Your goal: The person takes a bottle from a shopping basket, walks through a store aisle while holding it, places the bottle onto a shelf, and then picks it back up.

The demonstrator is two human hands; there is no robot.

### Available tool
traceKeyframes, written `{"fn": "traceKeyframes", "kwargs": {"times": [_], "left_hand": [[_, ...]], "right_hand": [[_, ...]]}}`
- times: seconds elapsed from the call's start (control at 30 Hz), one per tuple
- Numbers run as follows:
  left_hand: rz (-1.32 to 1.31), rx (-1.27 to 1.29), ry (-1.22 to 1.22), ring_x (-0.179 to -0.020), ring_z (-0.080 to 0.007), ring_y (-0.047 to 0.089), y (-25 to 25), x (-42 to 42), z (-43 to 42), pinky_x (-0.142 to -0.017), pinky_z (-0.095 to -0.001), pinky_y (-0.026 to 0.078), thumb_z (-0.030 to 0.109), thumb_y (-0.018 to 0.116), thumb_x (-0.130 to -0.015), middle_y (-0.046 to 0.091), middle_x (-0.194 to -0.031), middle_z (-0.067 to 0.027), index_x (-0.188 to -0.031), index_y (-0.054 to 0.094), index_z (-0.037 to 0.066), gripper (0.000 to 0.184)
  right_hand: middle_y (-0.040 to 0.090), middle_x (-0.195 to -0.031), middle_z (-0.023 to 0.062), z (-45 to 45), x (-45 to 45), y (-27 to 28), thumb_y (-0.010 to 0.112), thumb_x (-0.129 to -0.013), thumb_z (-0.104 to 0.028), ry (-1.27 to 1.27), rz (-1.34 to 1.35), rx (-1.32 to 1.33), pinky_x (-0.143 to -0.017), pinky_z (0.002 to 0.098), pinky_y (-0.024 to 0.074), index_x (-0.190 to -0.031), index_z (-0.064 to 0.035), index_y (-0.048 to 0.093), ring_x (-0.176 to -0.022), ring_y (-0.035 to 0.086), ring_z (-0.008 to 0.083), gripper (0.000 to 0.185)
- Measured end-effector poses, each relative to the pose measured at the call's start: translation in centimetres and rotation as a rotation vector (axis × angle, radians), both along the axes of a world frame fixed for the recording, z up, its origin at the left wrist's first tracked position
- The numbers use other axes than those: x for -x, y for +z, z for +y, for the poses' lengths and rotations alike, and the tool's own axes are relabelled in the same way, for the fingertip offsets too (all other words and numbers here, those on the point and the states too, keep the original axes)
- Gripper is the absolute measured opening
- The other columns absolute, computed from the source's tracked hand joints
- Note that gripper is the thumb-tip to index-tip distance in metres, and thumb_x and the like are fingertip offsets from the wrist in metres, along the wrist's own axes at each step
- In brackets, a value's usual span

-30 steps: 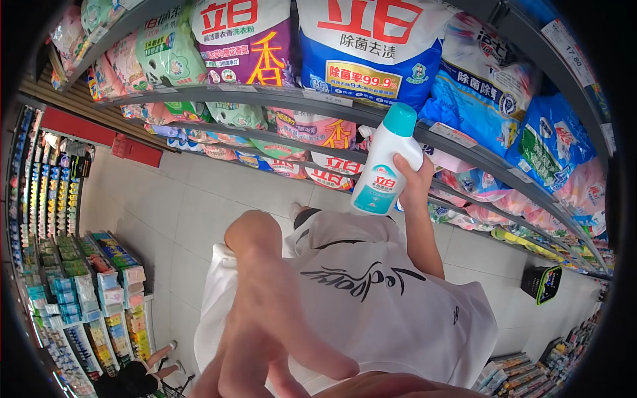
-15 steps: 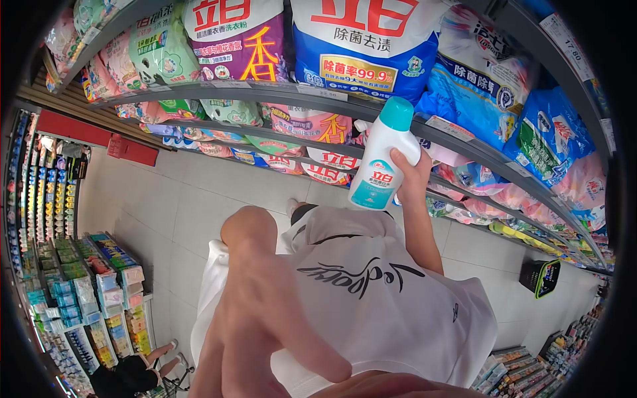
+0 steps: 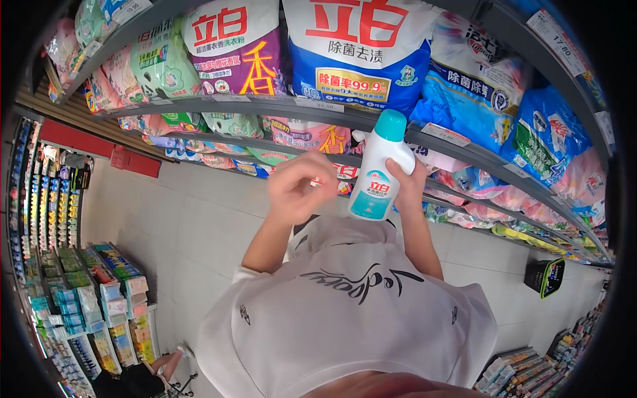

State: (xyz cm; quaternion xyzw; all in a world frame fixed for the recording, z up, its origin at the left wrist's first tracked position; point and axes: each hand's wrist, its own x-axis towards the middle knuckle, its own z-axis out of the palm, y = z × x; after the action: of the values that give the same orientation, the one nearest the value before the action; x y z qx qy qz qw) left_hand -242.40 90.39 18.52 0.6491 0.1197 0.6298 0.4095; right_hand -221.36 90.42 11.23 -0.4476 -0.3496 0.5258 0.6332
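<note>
Head view: A shopper's right hand grips a white bottle by its handle side, thumb across the front, in a store aisle. The bottle is held off the shelf, teal cap on and leaning slightly right, in front of the shelf's front edge and below a blue-and-white bag; whether cap and edge touch cannot be told. The left hand, blurred, is raised beside the bottle with fingers curled toward the thumb, no item visible in it; whether the tips meet cannot be told. The bottle appears picked out and facing its holder, its cap in place, neither shelved nor in the black basket on the floor, well apart at right.
</note>
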Motion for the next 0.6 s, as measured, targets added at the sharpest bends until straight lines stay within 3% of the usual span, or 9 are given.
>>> {"fn": "traceKeyframes", "kwargs": {"times": [0.13, 0.17, 0.27, 0.37, 0.5, 0.6], "left_hand": [[0.091, 0.400, 0.071, -0.055, -0.0079, 0.046, -8.2, -0.5, 1.4, -0.050, -0.0218, 0.036, 0.003, 0.057, -0.087, 0.052, -0.066, -0.0016, -0.088, 0.058, -0.001, 0.005], [0.108, 0.531, 0.068, -0.051, -0.0053, 0.042, -9.9, -0.5, 1.6, -0.044, -0.0214, 0.031, 0.004, 0.050, -0.092, 0.047, -0.061, 0.0016, -0.092, 0.058, 0.000, 0.008], [0.075, 0.702, 0.034, -0.046, -0.0036, 0.036, -12.5, -1.0, 1.5, -0.042, -0.0205, 0.026, 0.007, 0.048, -0.094, 0.042, -0.054, 0.0041, -0.094, 0.058, 0.001, 0.012], [0.097, 0.850, -0.066, -0.048, -0.0034, 0.039, -13.5, -1.2, 1.0, -0.044, -0.0182, 0.030, 0.011, 0.052, -0.094, 0.048, -0.059, 0.0032, -0.096, 0.058, -0.001, 0.013], [0.111, 0.949, -0.027, -0.047, -0.0044, 0.041, -14.1, -2.4, 0.3, -0.044, -0.0195, 0.031, 0.009, 0.053, -0.092, 0.050, -0.059, 0.0023, -0.096, 0.058, 0.001, 0.009], [0.027, 0.889, -0.083, -0.059, -0.0060, 0.051, -15.7, -2.8, 0.1, -0.054, -0.0198, 0.040, 0.008, 0.056, -0.091, 0.057, -0.069, 0.0007, -0.095, 0.058, 0.002, 0.008]], "right_hand": [[0.064, -0.097, 0.0151, 0.2, -0.1, -0.6, 0.071, -0.076, -0.012, 0.028, 0.077, 0.032, -0.074, 0.0305, 0.0502, -0.109, 0.0085, 0.057, -0.084, 0.064, 0.0192, 0.042], [0.064, -0.097, 0.0151, 0.2, -0.1, -0.6, 0.071, -0.076, -0.012, 0.021, 0.080, 0.030, -0.074, 0.0305, 0.0502, -0.109, 0.0085, 0.057, -0.084, 0.064, 0.0192, 0.042], [0.064, -0.098, 0.0159, 0.3, 0.2, -0.7, 0.071, -0.077, -0.013, 0.035, 0.102, 0.065, -0.073, 0.0308, 0.0510, -0.110, 0.0090, 0.055, -0.084, 0.064, 0.0201, 0.043], [0.064, -0.099, 0.0164, 0.3, 0.4, -1.1, 0.071, -0.078, -0.013, 0.059, 0.199, 0.106, -0.072, 0.0310, 0.0523, -0.111, 0.0091, 0.054, -0.084, 0.065, 0.0205, 0.043], [0.063, -0.098, 0.0167, 0.4, 0.6, -0.7, 0.070, -0.079, -0.013, 0.071, 0.238, 0.155, -0.069, 0.0313, 0.0541, -0.111, 0.0092, 0.053, -0.082, 0.065, 0.0209, 0.043], [0.063, -0.098, 0.0169, 0.4, 0.7, -0.5, 0.070, -0.079, -0.013, 0.069, 0.259, 0.176, -0.068, 0.0315, 0.0546, -0.111, 0.0094, 0.053, -0.081, 0.066, 0.0212, 0.042]]}}
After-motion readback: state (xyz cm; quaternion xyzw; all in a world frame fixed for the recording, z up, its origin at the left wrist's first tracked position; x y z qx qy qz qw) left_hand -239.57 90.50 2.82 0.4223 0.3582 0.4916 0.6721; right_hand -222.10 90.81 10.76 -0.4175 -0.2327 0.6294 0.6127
